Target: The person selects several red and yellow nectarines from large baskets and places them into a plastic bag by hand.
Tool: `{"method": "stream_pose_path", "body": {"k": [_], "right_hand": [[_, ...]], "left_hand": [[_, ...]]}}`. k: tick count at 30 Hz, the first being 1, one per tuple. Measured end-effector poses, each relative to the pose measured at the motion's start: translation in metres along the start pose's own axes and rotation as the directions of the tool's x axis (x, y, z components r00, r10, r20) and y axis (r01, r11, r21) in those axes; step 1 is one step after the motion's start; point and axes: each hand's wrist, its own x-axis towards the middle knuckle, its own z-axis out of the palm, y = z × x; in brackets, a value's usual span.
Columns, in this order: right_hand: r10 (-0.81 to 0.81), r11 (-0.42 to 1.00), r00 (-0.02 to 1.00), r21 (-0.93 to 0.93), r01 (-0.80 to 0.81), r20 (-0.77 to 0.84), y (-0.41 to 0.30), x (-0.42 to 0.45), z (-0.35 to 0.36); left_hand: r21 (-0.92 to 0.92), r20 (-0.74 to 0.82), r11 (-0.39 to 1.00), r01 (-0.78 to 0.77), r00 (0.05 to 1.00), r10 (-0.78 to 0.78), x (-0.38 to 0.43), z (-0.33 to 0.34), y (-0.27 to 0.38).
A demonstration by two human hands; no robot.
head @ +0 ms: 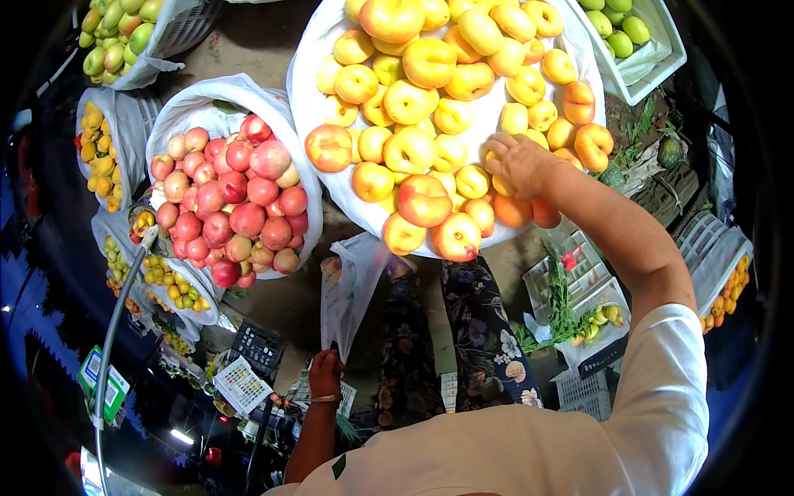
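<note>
A large round basket lined with white cloth [481, 133] holds many flat yellow-orange peaches [409, 150]. Over its right part reaches my right hand [518, 162], palm down with fingers bent onto the peaches; whether it grips one is hidden beneath the palm. My left hand [327, 371] is low, left of my legs, closed on the gathered part of a clear plastic bag [348, 291]. The bag stretches from that hand up to the basket's lower rim and looks thin, with faint writing. To the left, red nectarines [217, 228] fill another lined basket [313, 211].
Baskets of green-red fruit [111, 59] and yellow fruit [102, 155] stand at left. A curved metal pole [118, 310] rises there. A white crate of green fruit [673, 56] is upper right. Crates with leafy greens [561, 297] lie right of my legs.
</note>
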Motion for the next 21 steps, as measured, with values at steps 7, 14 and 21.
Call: {"method": "stream_pose_path", "body": {"k": [7,14,21], "right_hand": [[0.125,0.831,0.991,0.551,-0.079,-0.046,0.002,-0.002,-0.023],[0.309,-0.318,0.929,0.898,0.303,-0.204,-0.031,0.025,-0.069],[0.612,-0.575,0.771,0.570,0.587,-0.176,-0.069,0.112,-0.129]], "left_hand": [[-0.028,0.006,1.000,0.006,1.000,-0.006,-0.004,-0.001,0.001],[-0.030,0.012,0.999,0.026,1.000,-0.026,0.002,-0.006,-0.007],[-0.037,0.018,0.999,0.015,1.000,-0.014,0.000,-0.008,-0.010]]}}
